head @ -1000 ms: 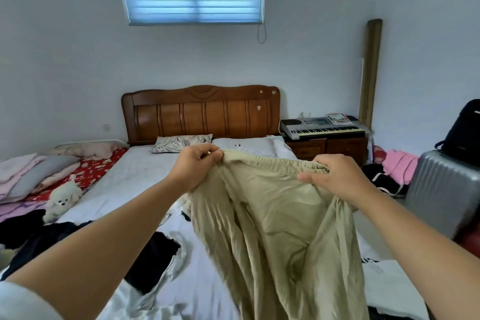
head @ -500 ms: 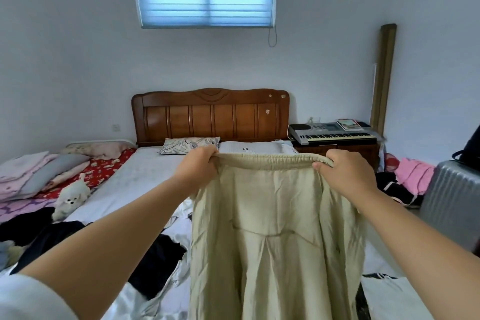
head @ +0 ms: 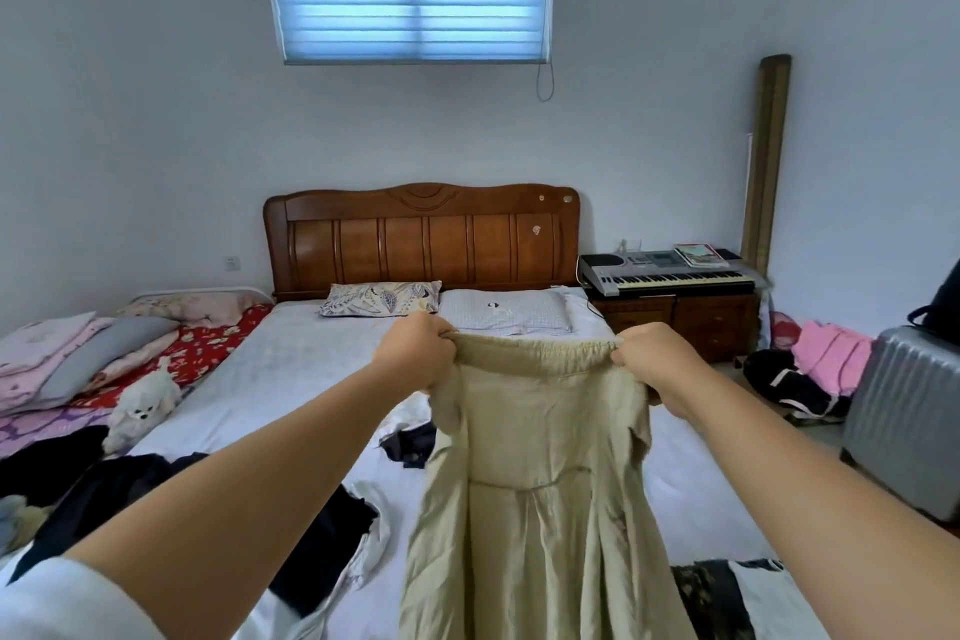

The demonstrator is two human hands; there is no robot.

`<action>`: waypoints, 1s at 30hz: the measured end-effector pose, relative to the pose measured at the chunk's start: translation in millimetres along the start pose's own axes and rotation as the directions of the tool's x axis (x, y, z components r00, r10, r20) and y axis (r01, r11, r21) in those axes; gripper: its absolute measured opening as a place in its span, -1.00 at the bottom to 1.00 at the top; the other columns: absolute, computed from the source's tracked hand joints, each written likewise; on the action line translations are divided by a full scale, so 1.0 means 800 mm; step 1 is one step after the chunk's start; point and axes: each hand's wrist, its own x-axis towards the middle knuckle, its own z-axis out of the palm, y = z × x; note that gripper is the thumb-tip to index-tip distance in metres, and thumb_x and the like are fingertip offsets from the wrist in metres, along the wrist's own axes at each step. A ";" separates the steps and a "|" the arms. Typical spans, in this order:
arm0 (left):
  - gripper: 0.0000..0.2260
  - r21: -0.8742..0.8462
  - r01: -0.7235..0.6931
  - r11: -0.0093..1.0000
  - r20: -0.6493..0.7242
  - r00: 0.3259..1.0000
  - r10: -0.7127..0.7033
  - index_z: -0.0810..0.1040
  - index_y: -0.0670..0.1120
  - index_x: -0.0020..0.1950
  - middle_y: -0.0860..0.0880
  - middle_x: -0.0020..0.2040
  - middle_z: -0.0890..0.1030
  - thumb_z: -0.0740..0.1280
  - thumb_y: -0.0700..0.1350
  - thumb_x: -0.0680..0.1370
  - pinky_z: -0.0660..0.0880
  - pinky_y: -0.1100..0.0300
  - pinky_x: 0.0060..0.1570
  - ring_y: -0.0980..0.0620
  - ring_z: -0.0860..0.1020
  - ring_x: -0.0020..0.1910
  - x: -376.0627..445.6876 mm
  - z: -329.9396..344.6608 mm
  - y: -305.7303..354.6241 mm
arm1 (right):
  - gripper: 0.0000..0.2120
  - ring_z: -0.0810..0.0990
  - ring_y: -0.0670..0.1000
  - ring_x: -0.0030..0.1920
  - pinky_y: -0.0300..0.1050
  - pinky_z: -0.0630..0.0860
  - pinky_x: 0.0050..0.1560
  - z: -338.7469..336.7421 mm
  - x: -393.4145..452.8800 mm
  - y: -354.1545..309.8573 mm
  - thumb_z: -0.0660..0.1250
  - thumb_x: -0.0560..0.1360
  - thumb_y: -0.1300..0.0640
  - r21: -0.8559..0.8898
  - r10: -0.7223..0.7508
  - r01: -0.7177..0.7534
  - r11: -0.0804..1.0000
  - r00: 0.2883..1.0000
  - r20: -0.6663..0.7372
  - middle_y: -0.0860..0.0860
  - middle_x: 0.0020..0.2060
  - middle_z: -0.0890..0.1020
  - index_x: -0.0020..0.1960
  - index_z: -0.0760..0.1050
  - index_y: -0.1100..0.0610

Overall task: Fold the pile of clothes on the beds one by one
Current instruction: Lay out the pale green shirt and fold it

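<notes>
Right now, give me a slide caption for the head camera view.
Both hands, left hand and right hand, hold beige trousers by the elastic waistband above the bed.

Beige trousers point(head: 545, 473) hang upright at lower centre, elastic waistband stretched flat on top. Dark clothes point(head: 322, 551) lie crumpled lower left on the bed point(head: 291, 379).

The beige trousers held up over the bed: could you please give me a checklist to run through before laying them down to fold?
1. Left hand grip on the waistband corner: ok.
2. Right hand grip on the other corner: ok.
3. Waistband of the beige trousers stretched level: ok.
4. Legs hanging straight, untwisted: cannot tell, the lower part is out of frame.
5. Bare bed sheet ahead: ok.
6. Dark clothes lying under the trousers: not ok.
</notes>
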 end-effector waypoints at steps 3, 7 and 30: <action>-0.83 -0.362 0.139 0.922 0.229 0.972 -0.056 0.62 -0.13 -0.04 -0.10 -0.15 0.67 0.23 -0.24 0.55 0.62 0.18 -0.19 0.00 0.66 -0.21 -0.006 -0.004 0.000 | -0.84 0.48 0.08 -0.38 -0.16 0.45 -0.36 0.005 -0.012 -0.008 0.26 0.48 0.32 0.141 0.010 -0.028 0.990 0.992 0.127 0.12 -0.37 0.50 -0.26 0.42 0.17; -0.82 -0.253 -0.033 0.967 0.209 0.974 0.088 0.63 -0.20 -0.04 -0.15 -0.12 0.64 0.24 -0.32 0.51 0.44 0.18 -0.18 0.01 0.52 -0.19 -0.013 0.002 -0.013 | -0.78 0.40 0.04 -0.29 -0.14 0.39 -0.20 0.015 -0.017 -0.007 0.16 0.39 0.36 0.050 -0.097 0.089 0.995 0.977 0.191 0.03 -0.40 0.39 -0.35 0.30 0.11; -0.51 0.145 -0.277 0.950 -0.106 0.950 0.293 0.31 0.00 -0.15 0.09 -0.28 0.49 0.46 0.29 0.31 0.35 0.15 -0.37 0.13 0.44 -0.32 -0.047 -0.021 -0.024 | -0.77 0.34 -0.05 -0.36 -0.13 0.20 -0.40 0.049 -0.045 -0.010 0.23 0.58 0.04 -0.127 -0.413 0.403 0.906 0.908 -0.070 0.00 -0.34 0.38 -0.12 0.25 0.14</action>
